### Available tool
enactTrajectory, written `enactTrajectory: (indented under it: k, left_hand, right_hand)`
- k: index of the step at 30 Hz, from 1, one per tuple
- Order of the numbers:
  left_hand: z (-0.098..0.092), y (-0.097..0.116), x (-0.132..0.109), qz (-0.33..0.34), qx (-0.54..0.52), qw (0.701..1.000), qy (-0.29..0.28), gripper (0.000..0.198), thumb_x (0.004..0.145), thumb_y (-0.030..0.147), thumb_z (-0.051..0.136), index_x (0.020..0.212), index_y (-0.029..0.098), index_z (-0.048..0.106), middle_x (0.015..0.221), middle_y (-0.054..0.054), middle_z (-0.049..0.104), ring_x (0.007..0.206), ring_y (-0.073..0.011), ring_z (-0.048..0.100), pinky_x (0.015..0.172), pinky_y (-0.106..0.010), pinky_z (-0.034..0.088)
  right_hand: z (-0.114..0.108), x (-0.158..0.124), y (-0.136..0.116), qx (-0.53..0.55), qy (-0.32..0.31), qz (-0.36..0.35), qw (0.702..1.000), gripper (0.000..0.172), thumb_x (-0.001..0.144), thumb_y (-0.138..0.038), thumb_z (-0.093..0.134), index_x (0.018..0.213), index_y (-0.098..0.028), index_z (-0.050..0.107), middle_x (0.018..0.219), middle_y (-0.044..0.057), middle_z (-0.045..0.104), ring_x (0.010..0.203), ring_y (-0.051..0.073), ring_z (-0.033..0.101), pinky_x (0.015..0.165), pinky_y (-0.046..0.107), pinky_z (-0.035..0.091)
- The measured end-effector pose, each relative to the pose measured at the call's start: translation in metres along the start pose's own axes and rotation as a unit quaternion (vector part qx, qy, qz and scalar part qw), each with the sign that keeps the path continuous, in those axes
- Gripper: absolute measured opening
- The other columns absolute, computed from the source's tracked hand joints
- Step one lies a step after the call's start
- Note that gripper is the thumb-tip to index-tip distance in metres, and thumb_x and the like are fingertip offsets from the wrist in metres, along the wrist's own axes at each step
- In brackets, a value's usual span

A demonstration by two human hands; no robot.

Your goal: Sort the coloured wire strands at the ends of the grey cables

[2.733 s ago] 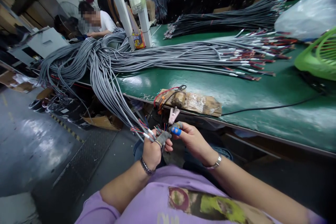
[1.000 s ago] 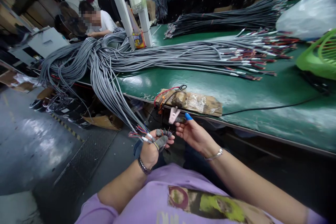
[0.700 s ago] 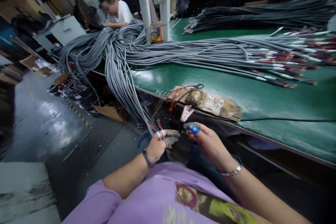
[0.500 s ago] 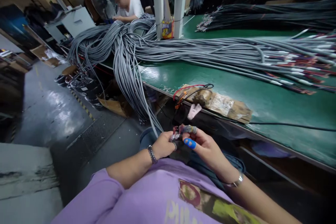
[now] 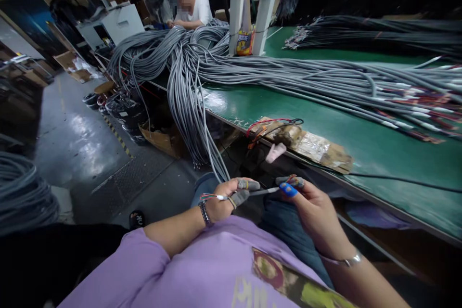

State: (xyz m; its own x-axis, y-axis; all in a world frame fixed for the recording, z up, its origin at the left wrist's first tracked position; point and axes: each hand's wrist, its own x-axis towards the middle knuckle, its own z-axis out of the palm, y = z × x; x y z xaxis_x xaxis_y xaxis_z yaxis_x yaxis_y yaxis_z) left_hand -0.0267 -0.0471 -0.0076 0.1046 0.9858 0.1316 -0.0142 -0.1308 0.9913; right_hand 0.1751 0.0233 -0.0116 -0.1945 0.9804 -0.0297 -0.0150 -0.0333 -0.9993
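My left hand is closed, its grey-capped thumb and finger pinching a grey cable above my lap. Past the palm side of that hand juts a white-sleeved end with thin coloured wires. Whether this end belongs to the same cable is hidden by the fingers. My right hand, with a blue cover on the thumb and a grey one on the finger, pinches the cable's other visible end. Small reddish wires show at its fingertips.
Grey cables hang over the edge of the green bench and lie along it. On its front edge sit a taped wooden board and a pink clip. A co-worker sits behind; coiled cable is at left.
My hands have moved apart from being close together, and a length of grey cable now spans between them. The view has swung left, bringing the coiled cable into sight.
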Motion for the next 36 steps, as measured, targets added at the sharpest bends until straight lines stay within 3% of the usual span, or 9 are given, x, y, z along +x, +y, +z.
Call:
enactTrajectory:
  k: [3,8,11,14,18,21,26,32,36]
  left_hand:
    - [-0.004,-0.010,-0.008,-0.050,-0.042,0.998,0.023,0.044,0.086,0.049,0.054,0.112,0.015,0.064,0.105,-0.013,0.069,0.070,-0.0148,0.066,0.058,-0.024,0.049]
    - [-0.021,-0.018,-0.014,-0.188,0.063,0.979,0.049,0.038,0.082,0.048,0.059,0.098,0.014,0.065,0.078,-0.005,0.069,0.033,-0.0032,0.040,0.033,-0.018,0.030]
    - [-0.027,-0.007,-0.010,-0.147,0.126,0.981,0.024,0.034,0.088,0.046,0.050,0.094,0.017,0.068,0.081,-0.005,0.070,0.044,-0.0071,0.052,0.042,-0.020,0.039]
    - [-0.021,0.012,0.003,0.000,0.164,0.986,-0.027,0.030,0.087,0.041,0.055,0.103,0.019,0.068,0.104,-0.009,0.069,0.095,-0.0192,0.063,0.080,-0.028,0.049]
    - [-0.004,0.025,0.021,-0.063,0.087,0.984,-0.141,0.034,0.087,0.047,0.053,0.090,0.016,0.066,0.077,-0.005,0.068,0.069,-0.0150,0.064,0.063,-0.024,0.049]
    - [0.002,0.019,0.025,-0.153,0.028,0.980,-0.126,0.042,0.084,0.055,0.054,0.074,0.015,0.059,0.061,-0.001,0.062,0.041,-0.0072,0.051,0.041,-0.019,0.036]
    - [0.000,0.002,0.023,-0.191,0.009,0.980,-0.058,0.044,0.080,0.058,0.058,0.068,0.015,0.056,0.054,0.003,0.056,0.034,-0.0049,0.046,0.036,-0.017,0.029]
    - [0.007,-0.004,0.028,-0.174,0.022,0.984,0.024,0.040,0.082,0.055,0.056,0.074,0.016,0.055,0.058,0.004,0.056,0.040,-0.0056,0.050,0.039,-0.017,0.034]
    - [0.013,-0.006,0.028,-0.165,0.076,0.983,0.020,0.032,0.080,0.048,0.060,0.077,0.017,0.055,0.061,0.003,0.058,0.043,-0.0063,0.052,0.040,-0.017,0.036]
  right_hand:
    - [-0.016,0.003,0.003,-0.015,0.064,0.009,0.998,0.030,0.064,-0.045,0.076,0.080,-0.022,0.067,0.070,0.000,0.060,0.061,0.014,0.049,0.058,0.027,0.043]
    - [-0.038,0.005,0.004,-0.041,0.108,-0.002,0.993,0.028,0.064,-0.045,0.076,0.079,-0.023,0.067,0.071,0.000,0.061,0.064,0.016,0.052,0.062,0.030,0.044]
    - [-0.032,0.003,-0.005,-0.049,0.011,0.004,0.999,0.030,0.063,-0.044,0.077,0.083,-0.024,0.070,0.078,0.002,0.067,0.071,0.019,0.059,0.068,0.032,0.047]
    - [-0.012,0.000,-0.021,-0.041,-0.167,0.034,0.985,0.025,0.068,-0.042,0.075,0.080,-0.020,0.071,0.077,0.004,0.068,0.072,0.019,0.060,0.068,0.032,0.047]
    - [0.012,0.005,-0.032,0.052,-0.275,0.085,0.956,0.027,0.068,-0.041,0.076,0.069,-0.015,0.067,0.064,0.002,0.063,0.058,0.012,0.051,0.056,0.025,0.041]
    - [0.011,0.014,-0.025,0.151,-0.202,0.129,0.959,0.028,0.062,-0.038,0.081,0.070,-0.015,0.066,0.060,-0.001,0.058,0.053,0.008,0.046,0.052,0.022,0.038]
    - [-0.005,0.016,-0.004,0.277,-0.016,0.170,0.946,0.029,0.058,-0.033,0.083,0.072,-0.018,0.062,0.058,-0.006,0.052,0.049,0.005,0.041,0.050,0.020,0.042]
    - [0.008,-0.001,0.000,0.148,-0.136,0.171,0.965,0.039,0.064,-0.049,0.077,0.075,-0.017,0.058,0.060,-0.004,0.053,0.049,0.007,0.044,0.048,0.023,0.042]
    - [0.023,0.001,-0.005,0.049,-0.117,0.117,0.985,0.044,0.063,-0.055,0.075,0.073,-0.018,0.053,0.053,-0.007,0.045,0.045,0.007,0.039,0.042,0.022,0.035]
